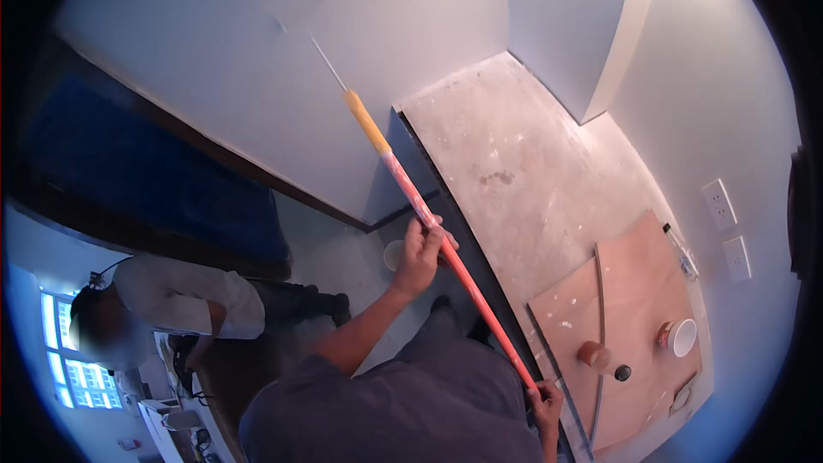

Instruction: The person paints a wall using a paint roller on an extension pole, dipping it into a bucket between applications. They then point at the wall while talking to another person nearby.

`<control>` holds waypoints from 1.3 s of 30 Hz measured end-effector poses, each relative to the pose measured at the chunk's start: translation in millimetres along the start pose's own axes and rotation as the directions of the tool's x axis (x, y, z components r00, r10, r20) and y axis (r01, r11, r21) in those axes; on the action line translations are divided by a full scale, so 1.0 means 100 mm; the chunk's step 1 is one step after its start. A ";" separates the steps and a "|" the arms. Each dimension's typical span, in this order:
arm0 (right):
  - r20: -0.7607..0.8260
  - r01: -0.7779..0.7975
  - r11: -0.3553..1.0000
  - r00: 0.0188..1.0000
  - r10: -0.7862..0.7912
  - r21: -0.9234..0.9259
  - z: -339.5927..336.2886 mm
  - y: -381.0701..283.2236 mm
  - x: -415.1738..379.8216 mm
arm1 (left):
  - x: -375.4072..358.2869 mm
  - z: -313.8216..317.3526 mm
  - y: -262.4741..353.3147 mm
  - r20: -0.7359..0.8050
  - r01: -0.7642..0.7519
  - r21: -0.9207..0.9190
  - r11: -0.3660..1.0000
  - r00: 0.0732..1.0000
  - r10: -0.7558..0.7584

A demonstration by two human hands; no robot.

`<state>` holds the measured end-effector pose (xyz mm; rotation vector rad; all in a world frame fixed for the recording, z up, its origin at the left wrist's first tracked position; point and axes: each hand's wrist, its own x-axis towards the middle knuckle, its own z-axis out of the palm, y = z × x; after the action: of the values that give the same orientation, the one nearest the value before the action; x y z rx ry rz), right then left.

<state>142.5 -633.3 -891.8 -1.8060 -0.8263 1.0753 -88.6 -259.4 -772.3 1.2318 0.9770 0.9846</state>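
A long red pole (477, 291) with a yellow grip section and a thin metal rod at its far end slants from lower right to upper left, toward the pale wall. My left hand (419, 255) is wrapped round the pole near its middle, where the red surface is smeared with white. Lower down, my right hand (546, 401) holds the pole's bottom end. What the thin rod carries at its tip is too faint to make out against the wall.
A dusty countertop (514, 154) lies at the right, with brown boards (634, 291), a white tub (678, 338) and a brownish container (593, 355) on it. Wall outlets (719, 204) are beyond. At the left, a person (189, 291) bends over a cluttered table. A round pale container (393, 255) stands on the floor.
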 end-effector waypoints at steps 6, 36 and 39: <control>-0.011 -0.235 0.971 0.972 0.236 0.048 -0.03 0.17 -0.36 | -0.24 -0.09 -1.20 0.016 0.179 0.114 0.977 0.983 -0.182; -0.046 -0.353 0.932 0.933 0.358 0.089 0.09 0.41 -0.73 | -0.41 -0.22 -1.50 0.002 0.360 0.091 0.929 0.932 -0.362; -0.073 -0.361 0.932 0.929 0.363 0.036 0.21 0.25 -0.69 | -0.35 -0.33 -1.79 0.010 0.457 0.109 0.883 0.887 -0.461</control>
<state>97.7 -694.7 -896.9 -2.0177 -0.4389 1.2283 -119.3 -296.7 -951.2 1.0276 1.2342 0.5397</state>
